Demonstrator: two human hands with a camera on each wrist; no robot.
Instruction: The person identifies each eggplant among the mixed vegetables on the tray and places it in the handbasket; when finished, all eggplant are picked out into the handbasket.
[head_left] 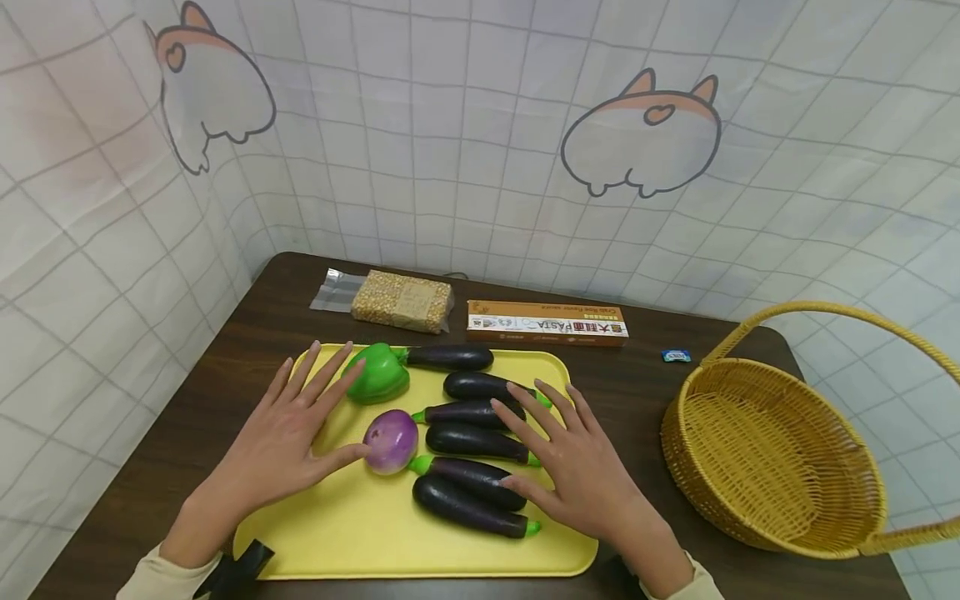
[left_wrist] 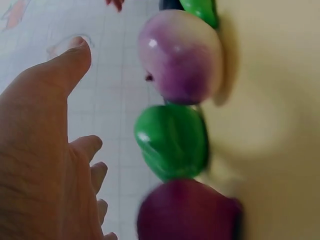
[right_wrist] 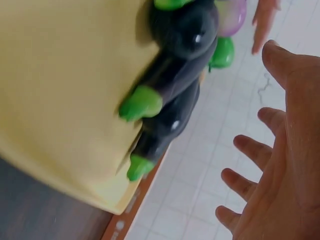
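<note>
Both bare hands hover spread-fingered over a yellow tray (head_left: 360,550). My left hand (head_left: 281,442) is over the tray's left side, its thumb tip overlapping a purple-and-white round eggplant or turnip (head_left: 390,443) in the head view. Beyond its fingers lies a green bell pepper (head_left: 378,373). A dark purple rounded vegetable (left_wrist: 187,212), blurred in the left wrist view, is hidden by that hand in the head view. Several long dark eggplants (head_left: 468,506) with green stems lie in a column mid-tray. My right hand (head_left: 581,467) is above their right ends, holding nothing.
A yellow wicker basket (head_left: 678,417) with a tall handle stands on the right of the dark table (head_left: 622,375). Behind the tray lie a vacuum-packed bag of pale grains (head_left: 390,300) and a pasta box (head_left: 547,323). A small blue packet (head_left: 676,356) lies near the basket.
</note>
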